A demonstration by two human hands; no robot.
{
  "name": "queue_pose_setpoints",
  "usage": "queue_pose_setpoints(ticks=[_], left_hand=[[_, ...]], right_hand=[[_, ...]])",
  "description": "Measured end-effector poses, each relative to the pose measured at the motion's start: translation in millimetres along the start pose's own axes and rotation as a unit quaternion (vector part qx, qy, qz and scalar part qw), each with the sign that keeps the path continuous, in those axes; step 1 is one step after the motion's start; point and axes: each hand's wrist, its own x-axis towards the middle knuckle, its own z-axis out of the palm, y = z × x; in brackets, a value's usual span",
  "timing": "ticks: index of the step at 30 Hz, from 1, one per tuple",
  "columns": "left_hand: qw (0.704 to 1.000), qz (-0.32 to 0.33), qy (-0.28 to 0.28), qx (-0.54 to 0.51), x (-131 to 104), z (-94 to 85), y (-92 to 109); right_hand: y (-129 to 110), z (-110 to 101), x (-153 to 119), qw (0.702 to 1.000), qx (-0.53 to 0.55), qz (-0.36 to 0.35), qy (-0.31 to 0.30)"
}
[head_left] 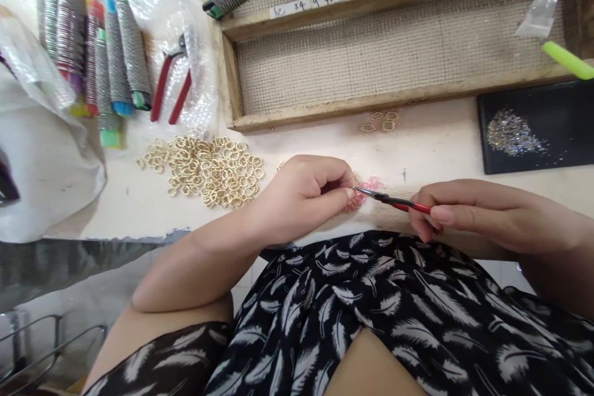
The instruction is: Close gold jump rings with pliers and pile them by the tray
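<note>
My left hand (306, 195) is closed in a pinch, thumb against forefinger, at the near part of the table. Whatever sits between those fingertips is too small to make out. My right hand (473, 207) grips red-handled pliers (394, 200), their dark jaws pointing left and meeting the left fingertips. Just behind the jaws lies a small heap of pink beads (371, 184), partly covered by the left hand. Left of that hand spreads a pile of gold rings (213, 170). Several more gold rings (388, 126) lie apart, near the wooden frame.
A wooden frame with mesh (399, 49) spans the back. At the right, a black tray (575, 130) bears glittering small beads (513, 133). Wire-wrapped rods (118, 55) and red-handled cutters (169, 83) rest on bubble wrap (202, 93) at the left. A yellow-green stick (566, 60) lies far right.
</note>
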Motion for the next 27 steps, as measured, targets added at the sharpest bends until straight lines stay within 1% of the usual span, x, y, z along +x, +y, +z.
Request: queue_pose_setpoints(ticks=[9, 13, 15, 17, 21, 23, 27], left_hand=[[0.999, 0.023, -0.013, 0.036, -1, -0.8, -4], [0.998, 0.042, -0.006, 0.044, -1, -0.8, -4], [0.999, 0.041, 0.005, 0.024, -1, -0.2, -4], [0.999, 0.027, 0.018, -0.017, -1, 0.7, -5], [0.993, 0.010, 0.048, -0.106, 1, 2.9, -10], [0.991, 0.010, 0.052, -0.123, 2, 3.8, -13], [0.990, 0.028, 0.068, -0.117, 3, 5.2, -16]], right_hand=[[2, -1, -1, 1.000, -0.006, -0.006, -0.003], [3, 2, -4, 1.000, 0.012, 0.000, -0.003], [5, 5, -5, 1.000, 0.014, -0.001, 0.016], [6, 7, -4, 0.999, 0.000, -0.017, 0.043], [11, 8, 0, 0.994, -0.062, -0.081, 0.047], [12, 8, 1, 0.991, -0.081, -0.088, 0.060], [12, 10, 0, 0.989, -0.087, -0.096, 0.074]])
